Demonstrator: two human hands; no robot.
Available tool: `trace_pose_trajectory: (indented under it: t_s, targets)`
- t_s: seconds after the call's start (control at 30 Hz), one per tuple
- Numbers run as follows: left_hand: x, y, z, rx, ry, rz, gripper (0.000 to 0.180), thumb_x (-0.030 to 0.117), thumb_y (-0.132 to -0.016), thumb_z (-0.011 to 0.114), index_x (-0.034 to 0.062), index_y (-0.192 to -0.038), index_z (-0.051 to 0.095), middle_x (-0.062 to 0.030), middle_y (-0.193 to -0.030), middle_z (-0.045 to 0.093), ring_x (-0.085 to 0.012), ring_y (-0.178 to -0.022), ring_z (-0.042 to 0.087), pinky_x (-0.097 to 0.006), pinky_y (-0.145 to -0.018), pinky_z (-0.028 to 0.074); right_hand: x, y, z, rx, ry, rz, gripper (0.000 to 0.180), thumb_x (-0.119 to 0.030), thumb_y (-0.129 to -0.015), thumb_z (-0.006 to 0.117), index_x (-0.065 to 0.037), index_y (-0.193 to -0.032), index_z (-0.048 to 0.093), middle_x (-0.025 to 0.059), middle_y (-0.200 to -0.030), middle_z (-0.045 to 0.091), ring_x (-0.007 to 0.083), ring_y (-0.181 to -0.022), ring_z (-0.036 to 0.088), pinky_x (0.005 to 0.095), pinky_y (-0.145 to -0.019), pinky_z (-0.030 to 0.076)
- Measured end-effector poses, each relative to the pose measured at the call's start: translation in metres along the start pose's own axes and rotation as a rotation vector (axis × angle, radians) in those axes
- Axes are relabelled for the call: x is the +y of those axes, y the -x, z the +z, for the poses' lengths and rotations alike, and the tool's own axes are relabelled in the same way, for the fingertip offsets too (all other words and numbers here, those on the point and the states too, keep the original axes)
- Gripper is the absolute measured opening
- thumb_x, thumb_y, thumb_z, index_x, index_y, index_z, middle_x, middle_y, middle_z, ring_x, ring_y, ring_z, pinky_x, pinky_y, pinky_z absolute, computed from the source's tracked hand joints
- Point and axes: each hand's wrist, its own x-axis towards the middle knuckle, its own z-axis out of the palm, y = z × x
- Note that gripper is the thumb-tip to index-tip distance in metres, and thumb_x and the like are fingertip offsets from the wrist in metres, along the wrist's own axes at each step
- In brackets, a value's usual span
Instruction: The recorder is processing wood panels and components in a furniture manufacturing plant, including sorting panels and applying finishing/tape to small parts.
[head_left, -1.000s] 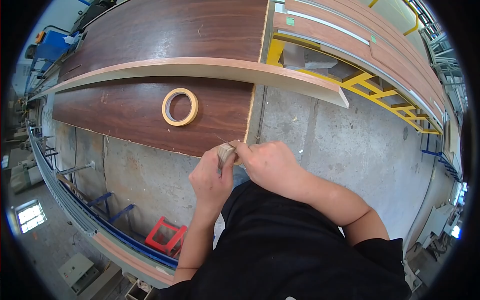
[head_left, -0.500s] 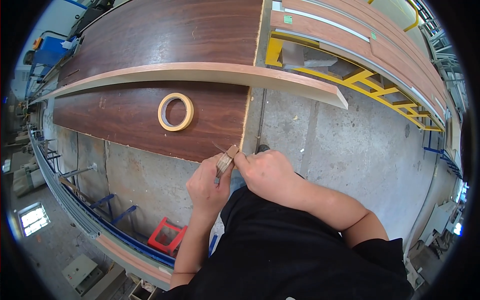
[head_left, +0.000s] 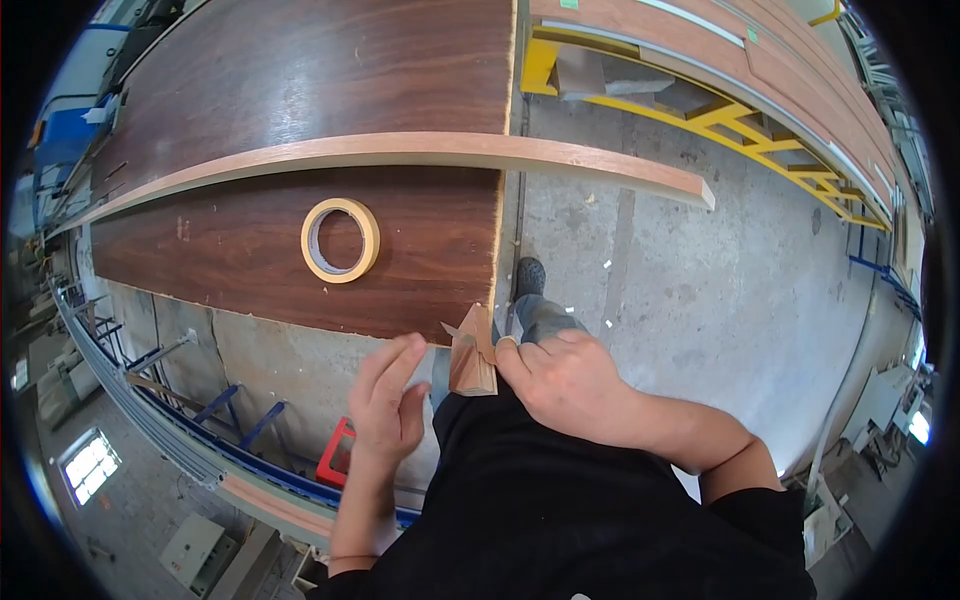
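A small angular piece of wood (head_left: 473, 365), brown with striped edges, is at the near right corner of the dark wood-grain board (head_left: 420, 270), close against my body. My right hand (head_left: 565, 382) is closed at its right edge, thumb and finger pinching it. A thin pointed sliver or strip juts from its upper left; I cannot tell what it is made of. Just left of the piece, my left hand (head_left: 388, 390) is open and apart from it, fingers stretched forward and thumb out. A roll of cream masking tape (head_left: 370, 240) lies flat on the board.
A long, narrow wooden strip (head_left: 420, 148) crosses the board and overhangs its right edge. At the upper right stands a yellow frame (head_left: 690, 115) bearing reddish wooden panels (head_left: 690, 45). Blue-framed racking (head_left: 260, 425) and a red stool (head_left: 335, 455) are at the lower left.
My left hand has let go of the wood piece and moved left, its fingers opening. The piece has come closer to my body and shows more fully, with my right hand still at it.
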Motion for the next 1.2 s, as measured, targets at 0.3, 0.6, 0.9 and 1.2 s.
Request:
trace_pose_trajectory:
  t_s: [0.3,0.6,0.9,1.2]
  targets:
    - [-0.021,-0.076,-0.011,-0.256,-0.16,0.49,0.026,0.0,-0.059,0.07,0.0051,-0.084,0.067,-0.0058,-0.081,0.065,-0.0251,-0.078,0.062,-0.032,-0.065,0.052,-0.005,-0.012,-0.002,-0.027,0.039,0.031,0.023,-0.014,-0.073,0.058,-0.002,-0.093,0.06,-0.0013,-0.062,0.051,0.0126,-0.055,0.054,0.026,-0.053,0.038]
    - [-0.03,-0.082,-0.02,-0.375,-0.131,0.531,0.022,0.006,-0.063,0.067,0.0015,-0.084,0.067,-0.0055,-0.078,0.06,-0.0217,-0.073,0.059,-0.033,-0.064,0.051,-0.011,0.0,-0.001,0.053,0.041,0.082,0.027,-0.011,-0.071,0.06,0.0,-0.096,0.062,0.003,-0.074,0.054,0.0142,-0.061,0.05,0.0289,-0.057,0.036]
    - [-0.033,-0.079,-0.017,-0.357,-0.128,0.565,0.02,0.003,-0.064,0.068,0.0,-0.083,0.066,-0.0065,-0.076,0.06,-0.0206,-0.069,0.057,-0.032,-0.062,0.05,-0.013,-0.008,0.007,0.143,0.077,0.115,0.025,-0.01,-0.068,0.062,0.001,-0.091,0.064,0.0064,-0.082,0.058,0.0168,-0.07,0.054,0.0284,-0.06,0.039]
    - [-0.04,-0.076,-0.013,-0.348,-0.131,0.548,0.019,-0.001,-0.063,0.069,0.0004,-0.082,0.065,-0.0057,-0.073,0.059,-0.0209,-0.067,0.057,-0.032,-0.06,0.049,-0.014,-0.012,0.011,0.137,0.074,0.121,0.018,-0.011,-0.067,0.06,-0.001,-0.082,0.062,0.0022,-0.07,0.045,0.0151,-0.064,0.046,0.0278,-0.055,0.033]
